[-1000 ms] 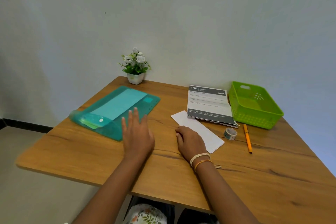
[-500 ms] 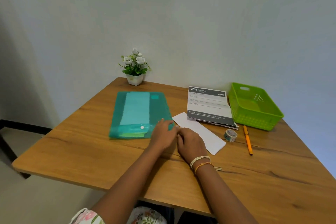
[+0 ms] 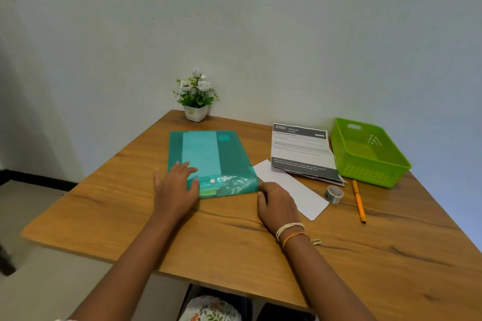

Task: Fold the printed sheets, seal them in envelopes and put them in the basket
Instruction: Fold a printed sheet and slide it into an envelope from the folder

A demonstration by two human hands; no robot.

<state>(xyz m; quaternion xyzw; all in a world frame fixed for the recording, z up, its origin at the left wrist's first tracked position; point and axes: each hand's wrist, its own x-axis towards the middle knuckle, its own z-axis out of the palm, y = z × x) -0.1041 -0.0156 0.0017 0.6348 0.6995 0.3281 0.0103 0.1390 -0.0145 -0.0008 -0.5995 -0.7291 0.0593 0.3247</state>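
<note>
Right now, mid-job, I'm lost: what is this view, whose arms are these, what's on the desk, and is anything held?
There is one picture, from a camera on a person's head, looking down at their bare arms; there is no machine. The left hand rests flat on a teal plastic folder. The right hand touches the folder's near corner, fingers curled; a real grip can't be confirmed. On the wooden table also lie a white envelope, printed sheets, a tape roll, an orange pen, a green basket and a potted plant.

Both forearms reach up from the lower frame. The left hand (image 3: 176,189) lies flat at centre, fingers spread; the right hand (image 3: 277,204) rests knuckles-up, fingers curled under, bands at its wrist.
</note>
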